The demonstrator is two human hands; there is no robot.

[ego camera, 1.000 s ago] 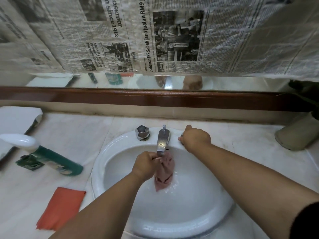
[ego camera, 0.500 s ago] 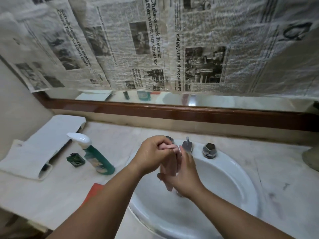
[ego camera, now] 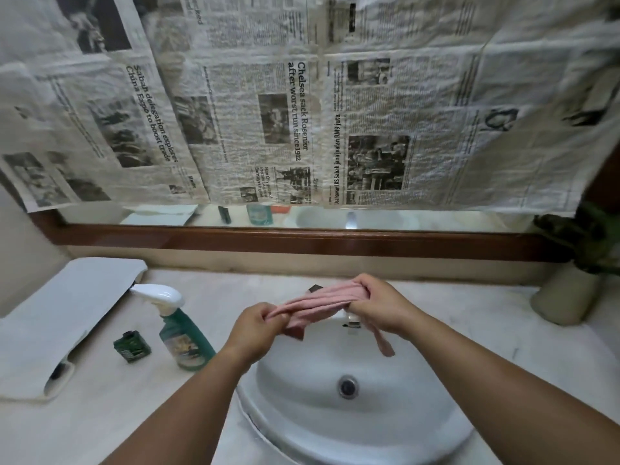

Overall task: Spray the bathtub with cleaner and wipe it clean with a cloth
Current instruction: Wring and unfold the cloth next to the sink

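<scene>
Left hand (ego camera: 256,325), right hand (ego camera: 375,308), both gripping pink cloth (ego camera: 318,305)

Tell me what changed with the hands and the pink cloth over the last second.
The right hand left the tap and took hold of the pink cloth; both hands now grip it, bunched between them above the sink. The left hand kept its grip. The spray bottle and green box stayed put.
</scene>
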